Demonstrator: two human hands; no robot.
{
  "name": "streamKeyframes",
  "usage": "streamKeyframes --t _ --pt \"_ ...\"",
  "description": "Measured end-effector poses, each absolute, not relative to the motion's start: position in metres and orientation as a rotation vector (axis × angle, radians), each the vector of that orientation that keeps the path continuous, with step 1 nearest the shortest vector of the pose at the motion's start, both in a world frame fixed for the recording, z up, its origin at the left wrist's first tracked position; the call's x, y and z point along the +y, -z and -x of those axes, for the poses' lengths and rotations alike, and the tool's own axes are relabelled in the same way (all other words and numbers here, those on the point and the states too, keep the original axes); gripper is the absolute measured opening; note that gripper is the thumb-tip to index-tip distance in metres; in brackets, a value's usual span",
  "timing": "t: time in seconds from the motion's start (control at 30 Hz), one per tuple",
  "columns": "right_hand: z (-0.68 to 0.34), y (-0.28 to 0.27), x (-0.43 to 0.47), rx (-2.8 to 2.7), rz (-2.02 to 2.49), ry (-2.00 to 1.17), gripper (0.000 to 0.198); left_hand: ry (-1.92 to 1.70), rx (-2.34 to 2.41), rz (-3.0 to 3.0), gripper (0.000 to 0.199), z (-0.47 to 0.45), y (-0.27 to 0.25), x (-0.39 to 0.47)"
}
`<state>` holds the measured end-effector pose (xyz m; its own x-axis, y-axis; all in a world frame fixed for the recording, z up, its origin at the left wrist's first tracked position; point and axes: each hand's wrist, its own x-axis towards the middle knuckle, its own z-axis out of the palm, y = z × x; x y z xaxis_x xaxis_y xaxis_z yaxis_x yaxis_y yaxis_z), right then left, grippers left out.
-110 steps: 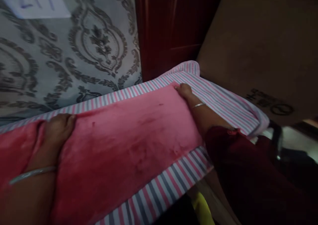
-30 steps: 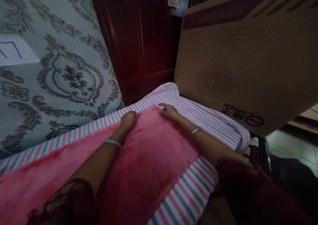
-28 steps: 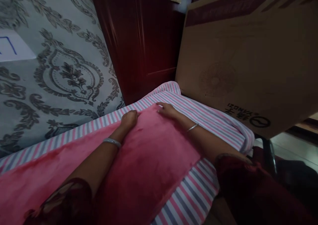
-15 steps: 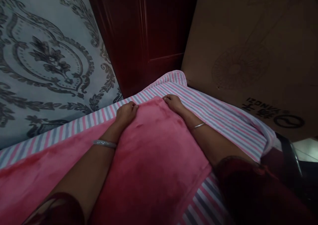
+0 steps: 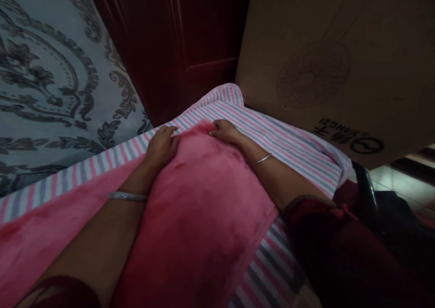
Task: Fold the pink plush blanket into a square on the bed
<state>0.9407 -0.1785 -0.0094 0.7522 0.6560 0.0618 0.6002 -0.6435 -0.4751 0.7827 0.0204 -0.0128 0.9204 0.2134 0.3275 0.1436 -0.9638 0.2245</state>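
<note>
A pink plush blanket (image 5: 197, 199) lies spread over a striped sheet (image 5: 265, 131) of pink, white and grey. At the blanket's far edge, left of its far end, rests my left hand (image 5: 162, 145), thumb and forefinger apart and nothing visible between them. My right hand (image 5: 226, 132) is on the other side of that far end, its fingers curled at the blanket's edge with some of the fabric at the fingertips. Both palms face down, and their undersides are hidden. The blanket's near right edge leaves the striped sheet showing beside it.
A patterned wall (image 5: 50, 72) stands along the left side. Dark red panelled wood (image 5: 204, 31) rises behind the far end. A large cardboard box (image 5: 306, 36) printed with a fan stands at the right. Past the sheet's right corner, a tiled floor (image 5: 390, 178) shows.
The whole view has shifted, so everything sits further left and slightly higher. My left hand's fingers have loosened from the blanket's edge. The right hand stays at its edge.
</note>
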Motion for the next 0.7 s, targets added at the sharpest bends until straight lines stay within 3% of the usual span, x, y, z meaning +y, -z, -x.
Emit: streamKeyframes --t 0.1,0.23,0.33,0.47,0.7 --pt "-0.942 0.007 -0.179 -0.915 2.480 -0.135 0.021 -0.498 0.032 -2.934 0.059 -0.786 0.017 0.018" --pt "-0.944 0.003 -0.185 -0.905 2.409 -0.242 0.028 -0.124 -0.078 -2.977 0.066 -0.788 0.024 0.012" --pt "-0.948 0.001 -0.193 -0.968 2.313 -0.381 0.037 -0.172 -0.074 -2.978 0.068 -0.787 0.022 0.008" --pt "-0.953 0.005 -0.199 -1.088 2.162 -0.493 0.066 -0.401 -0.166 -3.004 0.069 -0.786 0.018 -0.002" --pt "-0.940 0.011 -0.224 -1.045 2.072 -0.593 0.090 -0.053 -0.234 -3.064 0.068 -0.786 0.026 -0.013"
